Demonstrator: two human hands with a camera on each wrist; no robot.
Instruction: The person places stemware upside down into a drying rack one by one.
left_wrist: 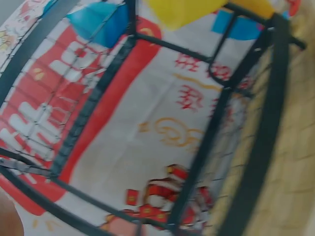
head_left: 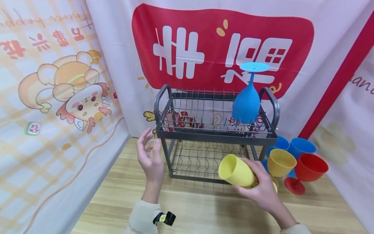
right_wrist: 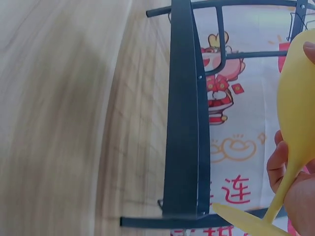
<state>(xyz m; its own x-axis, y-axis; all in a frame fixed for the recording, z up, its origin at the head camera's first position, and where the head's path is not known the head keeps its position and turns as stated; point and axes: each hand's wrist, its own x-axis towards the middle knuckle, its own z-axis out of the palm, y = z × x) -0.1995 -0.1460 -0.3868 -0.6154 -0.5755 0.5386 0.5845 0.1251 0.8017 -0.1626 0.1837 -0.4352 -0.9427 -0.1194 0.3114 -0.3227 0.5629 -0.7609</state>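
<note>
My right hand [head_left: 261, 188] grips a yellow goblet [head_left: 236, 170] by its bowl, tilted with the mouth toward the left, in front of the rack's lower tier. The right wrist view shows the same yellow goblet [right_wrist: 300, 103] with its stem and round foot beside the fingers. A dark two-tier dish rack [head_left: 216, 138] stands on the table. Upside down on its upper tier, at the right, is a blue goblet [head_left: 246, 102]. My left hand [head_left: 150, 157] is raised by the rack's left front corner, fingers loosely bent, holding nothing.
Right of the rack stand a red goblet [head_left: 311, 167], another yellow goblet [head_left: 281, 162] and blue goblets [head_left: 301, 147], close together. Printed cloth [head_left: 117, 48] hangs behind and along the left side. The wooden table [head_left: 198, 211] extends in front of the rack.
</note>
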